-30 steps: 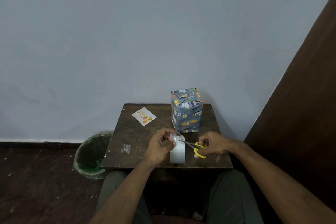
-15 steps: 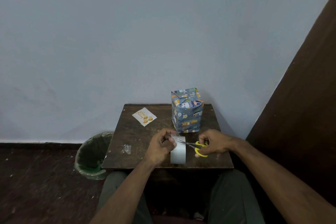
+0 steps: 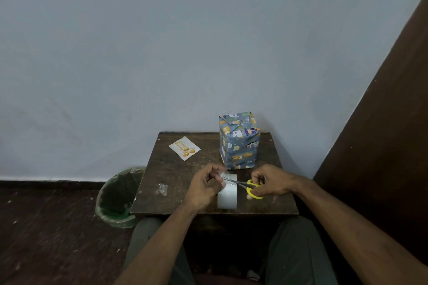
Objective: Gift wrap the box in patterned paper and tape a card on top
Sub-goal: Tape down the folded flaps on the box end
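At the lower centre of the frame stands a small dark wooden table [image 3: 176,201] against a pale wall, seen from above by a seated person. Toward the table's far right edge sits the box [image 3: 239,142], upright and already covered in blue paper printed with cartoon animals, its folded flaps closed on top. Well apart from it, toward the upper left of the tabletop, lies the card [image 3: 184,148], white with gold balloons, flat and untouched.

Near the front edge, the left hand [image 3: 203,188] pinches the free end of clear tape pulled up from a wide tape roll [image 3: 227,194] standing on its edge. The right hand [image 3: 269,184] has its fingers curled through the handles of yellow scissors [image 3: 251,188], whose blades reach across to the stretched tape. Whether the blades have closed cannot be told.

A scrap of crumpled tape [image 3: 162,189] lies left of the hands. A green-lined bin [image 3: 118,196] sits on the floor at lower left.

Wrapping looks finished; a strip is being cut, likely for the card. Next, the card should go on the box's top and the strip be pressed across it.
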